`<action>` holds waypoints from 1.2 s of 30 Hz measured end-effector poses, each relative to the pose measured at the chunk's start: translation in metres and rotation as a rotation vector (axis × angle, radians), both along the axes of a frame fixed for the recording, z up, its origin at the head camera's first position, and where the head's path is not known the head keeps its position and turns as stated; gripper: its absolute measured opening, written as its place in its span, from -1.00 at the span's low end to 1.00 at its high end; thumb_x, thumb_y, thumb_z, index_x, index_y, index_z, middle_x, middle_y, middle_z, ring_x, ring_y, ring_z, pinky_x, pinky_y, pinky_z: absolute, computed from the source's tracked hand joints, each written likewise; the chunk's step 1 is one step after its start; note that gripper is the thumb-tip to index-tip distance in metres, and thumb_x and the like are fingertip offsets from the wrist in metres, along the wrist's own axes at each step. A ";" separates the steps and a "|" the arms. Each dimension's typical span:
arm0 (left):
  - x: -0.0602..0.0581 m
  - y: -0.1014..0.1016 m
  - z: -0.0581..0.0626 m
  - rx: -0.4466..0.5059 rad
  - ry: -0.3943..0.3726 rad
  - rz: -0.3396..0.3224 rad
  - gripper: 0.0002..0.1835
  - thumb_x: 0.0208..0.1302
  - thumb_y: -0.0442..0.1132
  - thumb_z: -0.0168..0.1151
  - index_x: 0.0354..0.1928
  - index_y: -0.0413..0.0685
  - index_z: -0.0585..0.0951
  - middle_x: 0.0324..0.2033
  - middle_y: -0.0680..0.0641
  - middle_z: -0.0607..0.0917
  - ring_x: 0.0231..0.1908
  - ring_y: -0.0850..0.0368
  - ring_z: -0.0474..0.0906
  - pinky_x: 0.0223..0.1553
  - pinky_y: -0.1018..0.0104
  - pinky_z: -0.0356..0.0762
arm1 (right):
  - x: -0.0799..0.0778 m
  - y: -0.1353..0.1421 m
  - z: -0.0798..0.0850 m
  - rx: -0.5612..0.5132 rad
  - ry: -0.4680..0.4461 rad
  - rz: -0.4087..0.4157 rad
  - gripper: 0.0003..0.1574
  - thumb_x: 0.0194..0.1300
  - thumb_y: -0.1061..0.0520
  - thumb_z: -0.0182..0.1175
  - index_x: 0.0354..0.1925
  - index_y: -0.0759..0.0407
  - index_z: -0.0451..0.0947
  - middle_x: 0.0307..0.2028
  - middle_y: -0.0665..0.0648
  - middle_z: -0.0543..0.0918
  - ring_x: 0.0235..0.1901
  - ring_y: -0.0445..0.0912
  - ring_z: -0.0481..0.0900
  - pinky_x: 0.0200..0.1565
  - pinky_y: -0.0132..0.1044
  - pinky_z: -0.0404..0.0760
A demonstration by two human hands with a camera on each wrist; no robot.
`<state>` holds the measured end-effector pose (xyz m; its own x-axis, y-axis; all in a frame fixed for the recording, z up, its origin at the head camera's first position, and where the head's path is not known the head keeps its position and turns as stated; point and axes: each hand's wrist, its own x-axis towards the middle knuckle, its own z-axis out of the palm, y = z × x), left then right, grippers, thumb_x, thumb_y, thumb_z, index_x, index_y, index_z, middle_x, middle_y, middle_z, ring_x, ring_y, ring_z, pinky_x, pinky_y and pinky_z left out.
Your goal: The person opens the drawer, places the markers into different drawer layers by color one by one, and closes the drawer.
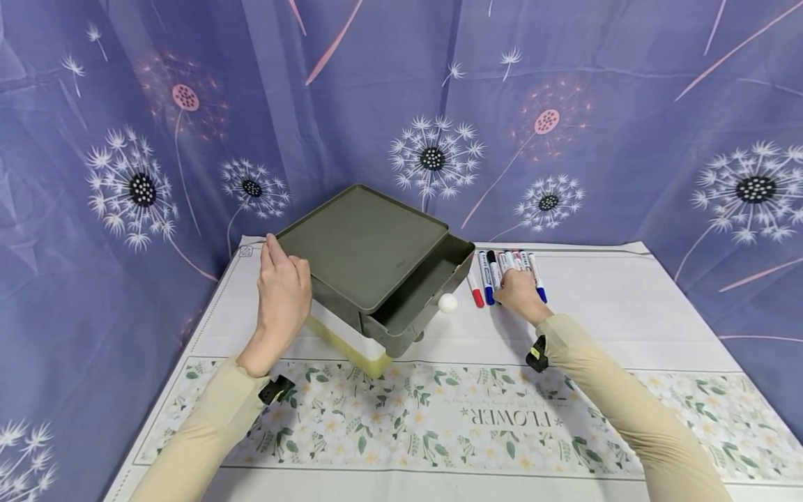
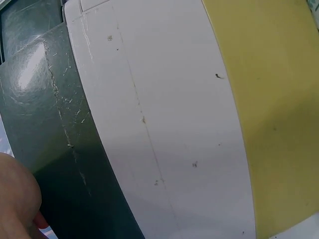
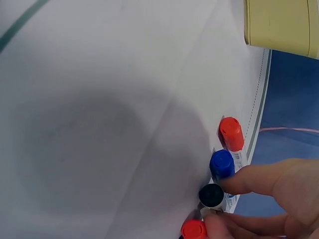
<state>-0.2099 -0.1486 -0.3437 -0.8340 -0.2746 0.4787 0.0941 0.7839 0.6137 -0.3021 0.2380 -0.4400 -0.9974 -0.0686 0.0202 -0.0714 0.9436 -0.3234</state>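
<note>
Green-white-yellow drawer box [image 1: 364, 244] on floral-banded white tabletop [image 1: 602, 300], top drawer [image 1: 408, 333] partway out, round white knob [image 1: 447, 303], left hand [image 1: 284, 286] against box side, can't tell if that grip's closed, right hand [image 1: 521, 294] pinching black-ended marker [image 3: 212, 195] in marker row [image 1: 486, 275] beside drawer, dandelion-print curtain [image 1: 351, 125] behind.

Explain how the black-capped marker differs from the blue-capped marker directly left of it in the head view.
The black-capped marker has its cap toward the curtain; the blue-capped marker has its cap toward the person. The right hand pinches the black-capped marker; the blue-capped marker lies outside that pinch. Both have mostly white barrels.
</note>
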 end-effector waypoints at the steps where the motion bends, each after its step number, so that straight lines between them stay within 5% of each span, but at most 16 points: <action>1: 0.000 0.000 0.000 0.001 0.001 0.001 -0.39 0.31 -0.23 -0.30 0.31 -0.52 0.02 0.22 -0.54 0.20 0.05 -0.47 0.36 0.01 -0.18 0.38 | 0.000 -0.001 0.000 -0.003 -0.001 -0.002 -0.68 -0.15 0.26 0.14 -0.81 0.07 0.24 -0.83 -0.02 0.32 -0.76 -0.13 0.29 -0.69 -0.36 0.26; 12: 0.002 0.000 0.000 -0.013 0.005 -0.001 -0.39 0.32 -0.24 -0.30 0.31 -0.53 0.02 0.21 -0.56 0.20 0.06 -0.46 0.36 -0.03 -0.19 0.40 | 0.000 -0.005 -0.002 0.018 -0.032 -0.032 -0.85 -0.14 0.22 0.18 -0.60 0.24 0.37 -0.66 0.15 0.47 -0.65 -0.03 0.41 -0.64 -0.32 0.35; 25: 0.001 0.001 -0.001 0.008 0.004 -0.001 -0.39 0.31 -0.23 -0.31 0.31 -0.52 0.02 0.22 -0.55 0.19 0.01 -0.48 0.40 -0.02 -0.18 0.40 | -0.001 -0.001 -0.003 -0.027 -0.061 -0.094 -0.53 -0.13 0.10 0.33 -0.81 0.06 0.22 -0.81 -0.02 0.31 -0.72 -0.13 0.31 -0.65 -0.33 0.29; 36: 0.001 0.001 -0.001 0.010 0.008 -0.001 -0.39 0.32 -0.24 -0.31 0.32 -0.51 0.01 0.23 -0.55 0.18 0.08 -0.45 0.35 -0.01 -0.17 0.40 | 0.004 0.003 0.002 -0.077 -0.058 -0.103 -0.52 -0.09 0.03 0.28 -0.89 0.01 0.24 -0.88 -0.07 0.30 -0.77 -0.15 0.31 -0.67 -0.35 0.29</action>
<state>-0.2093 -0.1478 -0.3447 -0.8305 -0.2785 0.4825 0.0998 0.7777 0.6207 -0.2978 0.2415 -0.4376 -0.9988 0.0337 -0.0365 0.0454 0.9173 -0.3957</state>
